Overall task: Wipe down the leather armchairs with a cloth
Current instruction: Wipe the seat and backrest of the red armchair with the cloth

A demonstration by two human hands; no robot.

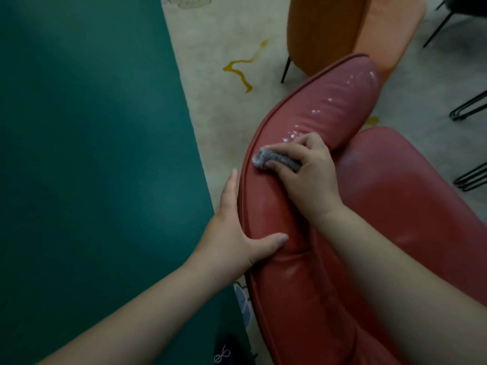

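Armchair (303,196), red leather, fills lower right; its padded back/arm roll runs diagonally up toward centre right, bottom & right side cut off by frame. Cloth (274,160), grey, wadded, sits on top of the roll near its piped edge, mostly hidden under right hand (303,169), whose fingers curl round it & press it to the leather. White droplets (326,106) dot the roll just beyond the fingers. Left hand (237,227) w/ fingers straight along the roll's outer edge, thumb laid over the top. Green surface (92,154) at left, blurry, can't tell what it is. Orange chair (324,30) behind, top cut off. Black legs (469,106) at right, partly out of view.
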